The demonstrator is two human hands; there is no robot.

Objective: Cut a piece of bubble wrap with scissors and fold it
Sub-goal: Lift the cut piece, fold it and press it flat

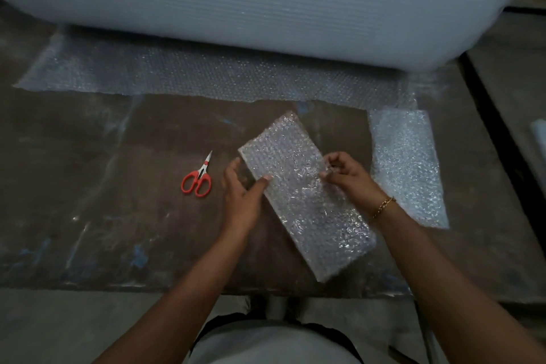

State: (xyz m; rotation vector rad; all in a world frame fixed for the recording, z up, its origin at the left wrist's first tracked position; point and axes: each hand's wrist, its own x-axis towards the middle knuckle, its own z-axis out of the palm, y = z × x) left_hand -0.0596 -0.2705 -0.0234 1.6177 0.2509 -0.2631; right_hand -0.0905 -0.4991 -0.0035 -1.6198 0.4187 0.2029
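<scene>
bubble wrap, folded knobbly oblong: left hand grips edge, right hand apparently pinches opposite edge.

A dark, scuffed surface with blue smears is seen mid-frame, edged by a black strip at right; grey floor is shown at lower left.

A worn dark brown mat covers the middle, smeared with white scuffs and blue marks. Grey concrete floor shows along its near edge and on the right, past a black strip. The light is dim.
</scene>
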